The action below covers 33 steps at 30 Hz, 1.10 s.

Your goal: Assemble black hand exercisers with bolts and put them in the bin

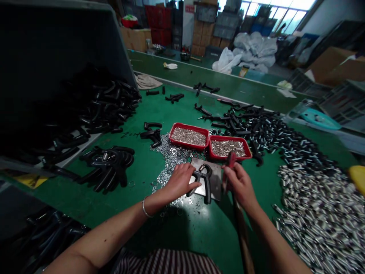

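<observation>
My left hand (179,179) rests on a black hand-grip exerciser (203,182) that lies on a small grey metal plate (216,179), with its fingers curled over one handle. A red-headed tool with a long wooden handle (231,161) is gripped in my right hand (238,183), just right of the exerciser; the handle runs down toward me. Loose metal washers (171,156) are scattered on the green table (148,114) under and beyond my left hand.
Two red trays (188,135) (229,147) of small metal parts stand just beyond the plate. Assembled black grips (110,167) lie at left, black handles (94,102) fill a bin at far left. Black-capped parts (273,133) and silver cylinders (319,205) are heaped at right.
</observation>
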Each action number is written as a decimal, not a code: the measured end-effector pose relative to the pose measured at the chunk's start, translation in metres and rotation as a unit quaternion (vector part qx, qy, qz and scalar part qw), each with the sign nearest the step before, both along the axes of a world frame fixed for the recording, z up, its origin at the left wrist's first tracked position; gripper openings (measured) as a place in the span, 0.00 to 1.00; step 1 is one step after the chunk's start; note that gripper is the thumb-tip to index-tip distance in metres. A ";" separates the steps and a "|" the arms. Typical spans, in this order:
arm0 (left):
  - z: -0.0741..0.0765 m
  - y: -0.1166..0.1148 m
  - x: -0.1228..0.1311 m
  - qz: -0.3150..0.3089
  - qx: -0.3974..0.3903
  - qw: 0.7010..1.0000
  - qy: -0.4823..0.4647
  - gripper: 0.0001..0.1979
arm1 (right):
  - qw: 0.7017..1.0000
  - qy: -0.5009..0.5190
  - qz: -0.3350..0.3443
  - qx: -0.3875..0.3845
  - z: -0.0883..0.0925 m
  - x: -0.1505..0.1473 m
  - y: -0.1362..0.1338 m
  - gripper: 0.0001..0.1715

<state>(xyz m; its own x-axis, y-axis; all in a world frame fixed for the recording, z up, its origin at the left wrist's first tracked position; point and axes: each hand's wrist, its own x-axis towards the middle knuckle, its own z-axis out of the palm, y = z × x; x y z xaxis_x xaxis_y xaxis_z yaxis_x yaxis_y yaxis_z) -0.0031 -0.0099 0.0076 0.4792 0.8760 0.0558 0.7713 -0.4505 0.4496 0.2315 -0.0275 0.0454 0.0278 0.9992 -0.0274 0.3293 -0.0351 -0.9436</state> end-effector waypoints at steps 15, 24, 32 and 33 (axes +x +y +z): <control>0.053 0.180 -0.016 0.060 0.104 0.976 0.184 0.09 | 0.841 -0.502 0.123 0.161 0.022 0.017 0.081 0.13; 0.035 0.182 -0.028 0.079 0.082 0.981 0.159 0.11 | 0.807 -0.512 0.235 0.177 -0.004 -0.068 0.197 0.06; 0.030 0.191 -0.033 0.095 0.078 0.991 0.057 0.10 | 0.846 -0.468 0.184 0.180 -0.022 -0.062 0.189 0.10; 0.032 0.190 -0.034 0.098 0.080 0.991 0.042 0.09 | 0.854 -0.456 0.174 0.180 -0.023 -0.063 0.189 0.10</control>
